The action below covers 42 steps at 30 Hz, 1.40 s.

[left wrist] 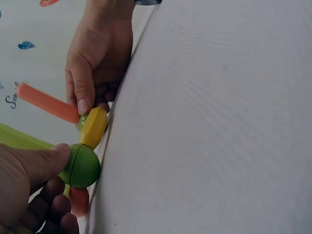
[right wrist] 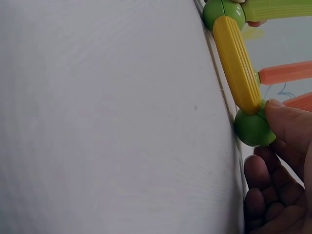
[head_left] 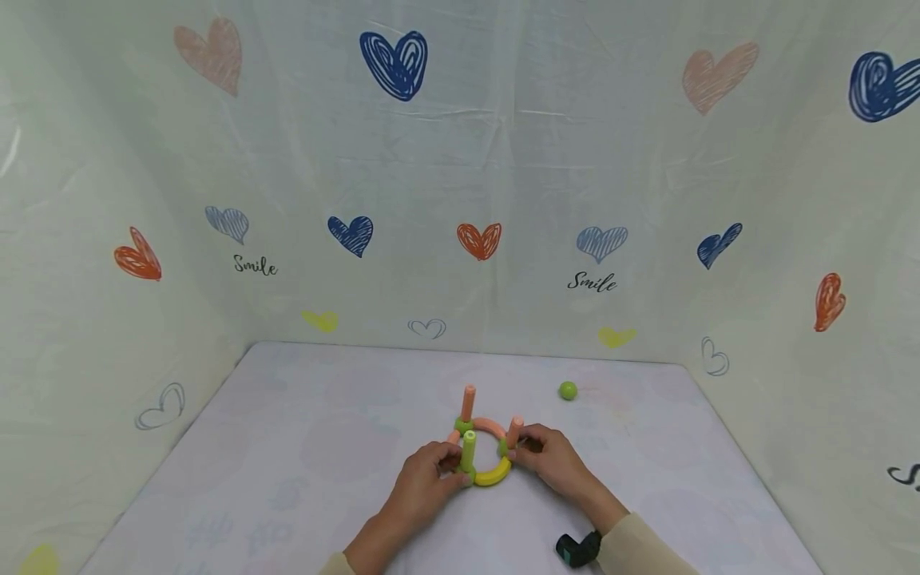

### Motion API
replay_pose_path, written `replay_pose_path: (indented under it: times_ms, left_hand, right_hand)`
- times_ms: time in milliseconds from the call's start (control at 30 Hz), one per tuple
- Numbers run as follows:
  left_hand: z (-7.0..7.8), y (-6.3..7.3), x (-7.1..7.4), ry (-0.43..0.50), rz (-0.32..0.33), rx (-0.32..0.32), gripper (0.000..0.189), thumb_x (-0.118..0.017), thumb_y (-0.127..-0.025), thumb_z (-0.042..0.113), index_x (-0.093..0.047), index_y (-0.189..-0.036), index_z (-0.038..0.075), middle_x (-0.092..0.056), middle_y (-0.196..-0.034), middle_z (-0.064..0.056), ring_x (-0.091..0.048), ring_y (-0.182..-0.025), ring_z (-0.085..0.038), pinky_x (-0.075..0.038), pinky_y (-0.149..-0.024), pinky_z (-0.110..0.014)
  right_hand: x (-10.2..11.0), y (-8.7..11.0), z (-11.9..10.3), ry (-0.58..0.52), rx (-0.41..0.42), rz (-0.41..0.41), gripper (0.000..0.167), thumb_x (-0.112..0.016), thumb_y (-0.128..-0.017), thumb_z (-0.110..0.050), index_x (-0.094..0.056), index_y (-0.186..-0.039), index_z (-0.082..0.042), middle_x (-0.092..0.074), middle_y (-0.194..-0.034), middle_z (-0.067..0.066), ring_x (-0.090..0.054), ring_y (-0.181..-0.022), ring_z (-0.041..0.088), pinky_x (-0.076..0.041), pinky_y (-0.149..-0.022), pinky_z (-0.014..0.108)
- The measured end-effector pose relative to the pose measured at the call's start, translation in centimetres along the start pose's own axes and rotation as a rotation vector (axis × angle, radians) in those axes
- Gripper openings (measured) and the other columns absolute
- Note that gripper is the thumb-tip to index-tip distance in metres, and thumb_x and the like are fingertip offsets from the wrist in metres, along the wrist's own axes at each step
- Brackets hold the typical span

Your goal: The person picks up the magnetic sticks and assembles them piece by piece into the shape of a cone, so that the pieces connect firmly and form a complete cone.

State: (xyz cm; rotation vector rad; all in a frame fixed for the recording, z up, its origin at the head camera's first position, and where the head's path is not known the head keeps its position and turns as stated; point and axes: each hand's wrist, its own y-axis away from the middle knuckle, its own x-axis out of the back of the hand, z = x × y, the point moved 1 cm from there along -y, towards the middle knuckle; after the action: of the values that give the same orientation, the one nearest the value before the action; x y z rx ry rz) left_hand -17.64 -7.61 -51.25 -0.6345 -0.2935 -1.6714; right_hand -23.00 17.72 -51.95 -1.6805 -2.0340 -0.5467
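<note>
On the white table stands a ring of toy building pieces, with curved orange rods [head_left: 490, 426] and a curved yellow rod [head_left: 493, 475] joined by green balls. Two straight orange rods [head_left: 468, 403] and a light green rod [head_left: 469, 453] rise from these balls. My left hand [head_left: 427, 481] pinches the near-left green ball [left wrist: 84, 168] at the foot of the light green rod. With thumb and fingers, my right hand [head_left: 555, 461] pinches the right green ball [right wrist: 252, 127], below an orange rod. The yellow rod spans between the two held balls.
A loose green ball [head_left: 569, 390] lies on the table [head_left: 345, 415] behind and right of the ring. A black object [head_left: 578, 549] is beside the right sleeve. White sheeting [head_left: 532, 184] printed with hearts encloses the table's back and sides.
</note>
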Motion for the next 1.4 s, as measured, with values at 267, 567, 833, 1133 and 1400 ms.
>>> replay_pose_path:
  times_ms: [267,567,833,1133,1400]
  left_hand:
    - [-1.1,0.3,0.8,0.021,0.034,0.005,0.033,-0.084,-0.091,0.024,-0.074,-0.119,0.009,-0.072,-0.112,0.001,-0.069,-0.102,-0.016,-0.056,-0.084,-0.026]
    - [-2.0,-0.1,1.1,0.009,0.050,0.086,0.029,-0.080,-0.094,0.020,-0.075,-0.121,0.012,-0.072,-0.115,0.003,-0.067,-0.107,-0.015,-0.056,-0.088,-0.029]
    - [-1.8,0.0,1.3,0.032,0.065,0.086,0.030,-0.079,-0.094,0.018,-0.074,-0.123,0.009,-0.072,-0.117,0.000,-0.066,-0.105,-0.016,-0.056,-0.087,-0.029]
    - [-1.9,-0.2,1.3,0.041,0.071,0.104,0.035,-0.085,-0.090,0.020,-0.074,-0.121,0.007,-0.069,-0.111,0.000,-0.060,-0.097,-0.014,-0.052,-0.079,-0.024]
    - [-1.9,-0.2,1.1,0.041,0.102,0.106,0.033,-0.084,-0.089,0.015,-0.075,-0.119,0.005,-0.070,-0.111,-0.003,-0.061,-0.095,-0.014,-0.052,-0.079,-0.024]
  right_hand:
    - [-0.1,0.6,0.1,-0.027,0.022,-0.012,0.031,-0.088,-0.086,-0.023,-0.076,-0.112,-0.011,-0.068,-0.093,-0.001,-0.058,-0.085,0.015,-0.048,-0.074,0.027]
    - [-0.5,1.2,0.1,-0.046,0.035,-0.023,0.028,-0.089,-0.084,-0.020,-0.076,-0.108,-0.011,-0.069,-0.094,-0.001,-0.059,-0.084,0.016,-0.048,-0.070,0.025]
    - [-0.8,1.5,-0.2,-0.051,0.040,-0.023,0.027,-0.089,-0.083,-0.018,-0.076,-0.106,-0.012,-0.070,-0.094,-0.001,-0.058,-0.083,0.016,-0.047,-0.068,0.024]
    - [-0.8,1.8,-0.4,-0.047,0.042,-0.039,0.028,-0.090,-0.083,-0.024,-0.077,-0.106,-0.014,-0.068,-0.091,-0.002,-0.057,-0.080,0.014,-0.046,-0.067,0.024]
    - [-0.8,1.9,-0.3,-0.043,0.038,-0.042,0.027,-0.089,-0.084,-0.022,-0.076,-0.106,-0.014,-0.067,-0.090,-0.003,-0.057,-0.081,0.013,-0.046,-0.067,0.024]
